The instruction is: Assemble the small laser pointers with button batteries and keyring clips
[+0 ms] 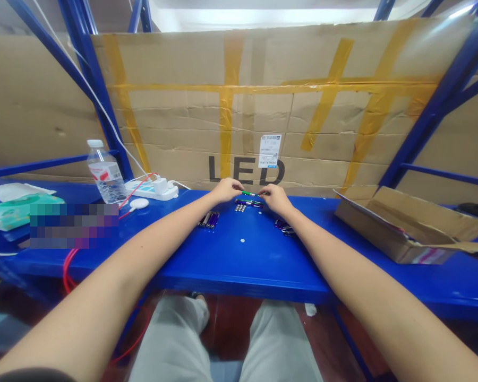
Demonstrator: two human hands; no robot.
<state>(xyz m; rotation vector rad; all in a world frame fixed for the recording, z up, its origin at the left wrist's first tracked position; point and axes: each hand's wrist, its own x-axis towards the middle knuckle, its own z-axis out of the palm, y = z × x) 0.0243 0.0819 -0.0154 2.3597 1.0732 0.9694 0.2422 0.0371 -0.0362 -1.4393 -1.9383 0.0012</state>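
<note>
Bare left forearm (pixel 121 260) and right forearm (pixel 348 270) run in from the bottom corners of the view and converge over a blue steel shelf (pixel 242 270). Where they meet, a slim green cylinder (pixel 249 193) with a silver end sits between the two hands, just above the shelf near its back edge. It looks like a small battery, so it should be light, stiff and smooth, apt to roll away if dropped; its two ends offer the surest hold. The left hand (pixel 226 190) is nearly closed, with its fingertips pinched at one end of the cylinder. The right hand (pixel 276 199) is curled, with its fingers at the other end, though whether they grip cannot be told at this size. Both wrists angle inward, with the arms spread wide. Just below the hands lie purple-and-silver batteries (pixel 209 219) and small silver button cells (pixel 240 208). Farther along the shelf stand a plastic water bottle (pixel 104 175), a white power strip (pixel 151 189) and an open cardboard box (pixel 398 228).
</note>
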